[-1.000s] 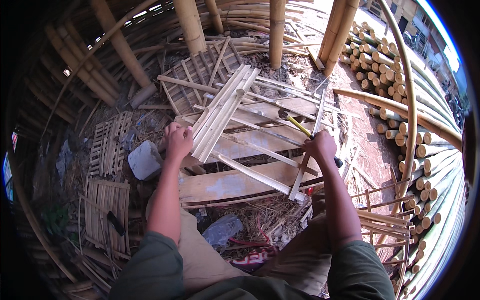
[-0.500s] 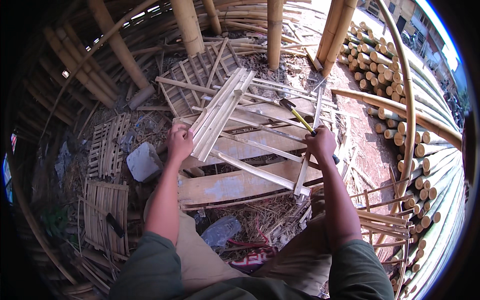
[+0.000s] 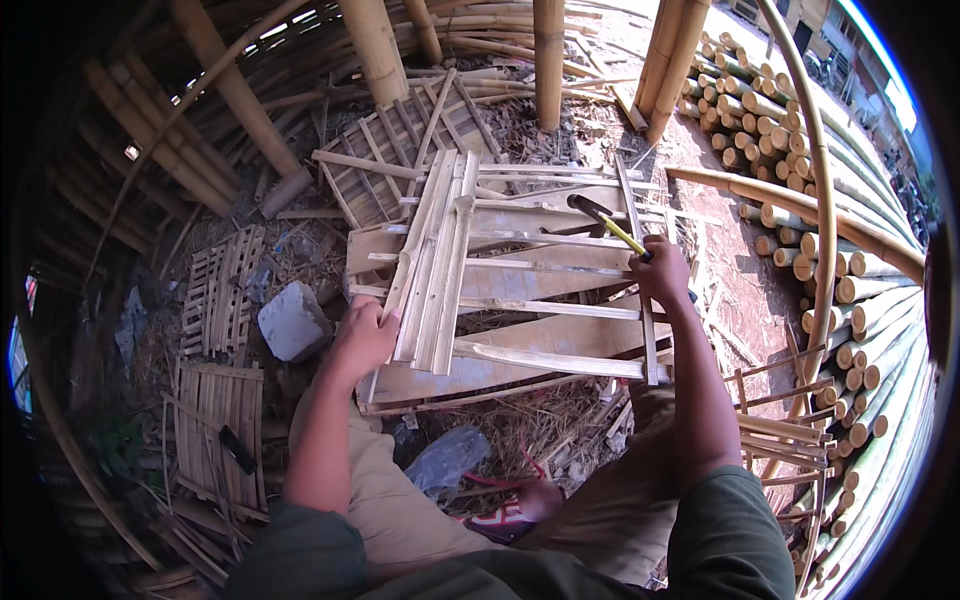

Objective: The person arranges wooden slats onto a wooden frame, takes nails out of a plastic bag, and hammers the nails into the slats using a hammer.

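Plainly, flat brown wooden boards (image 3: 560,334) lie under the pale slatted bamboo frame (image 3: 440,268), which could slide over their near edge if pushed; the left hand (image 3: 363,343) grips its near-left corner, where a stray blow might catch it; the right hand (image 3: 660,270), closed round the black-and-yellow hammer (image 3: 622,234), has open room above the frame.
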`<state>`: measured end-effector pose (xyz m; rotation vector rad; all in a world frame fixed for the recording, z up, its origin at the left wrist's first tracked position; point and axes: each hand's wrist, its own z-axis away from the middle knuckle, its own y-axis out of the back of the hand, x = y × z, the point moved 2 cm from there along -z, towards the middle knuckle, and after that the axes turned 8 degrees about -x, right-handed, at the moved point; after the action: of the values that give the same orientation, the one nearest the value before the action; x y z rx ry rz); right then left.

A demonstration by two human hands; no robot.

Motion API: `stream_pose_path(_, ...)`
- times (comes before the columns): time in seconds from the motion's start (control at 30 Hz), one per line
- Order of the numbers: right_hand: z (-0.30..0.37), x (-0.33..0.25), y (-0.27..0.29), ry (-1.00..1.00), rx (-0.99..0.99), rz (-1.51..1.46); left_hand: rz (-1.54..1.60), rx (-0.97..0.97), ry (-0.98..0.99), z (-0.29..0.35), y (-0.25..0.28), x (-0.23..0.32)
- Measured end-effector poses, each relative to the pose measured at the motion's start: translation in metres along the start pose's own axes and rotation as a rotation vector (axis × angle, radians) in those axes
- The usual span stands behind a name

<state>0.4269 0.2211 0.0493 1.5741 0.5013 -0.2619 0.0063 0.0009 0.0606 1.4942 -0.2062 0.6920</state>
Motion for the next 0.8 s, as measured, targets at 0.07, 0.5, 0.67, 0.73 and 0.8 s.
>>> stream_pose_path(0.07,-0.004,0.005,0.003,0.052,-0.071,0.053,-0.022,-0.269,0.09,0.009,-0.007,0.003)
stream_pose_path(0.5,-0.013,0.014,0.002,0.106,-0.206,0.289,0.067,0.113,-0.3,-0.102,-0.012,0.062)
stream_pose_path(0.67,-0.009,0.011,0.007,0.041,-0.117,0.179,0.132,0.25,-0.48,-0.149,-0.07,0.081)
stream_pose_path(0.73,-0.01,0.013,0.008,0.02,-0.115,0.174,-0.102,0.2,-0.172,-0.149,-0.079,0.088)
stream_pose_path(0.8,-0.01,0.016,0.009,0.049,-0.078,0.147,-0.098,0.179,-0.163,-0.151,-0.082,0.09)
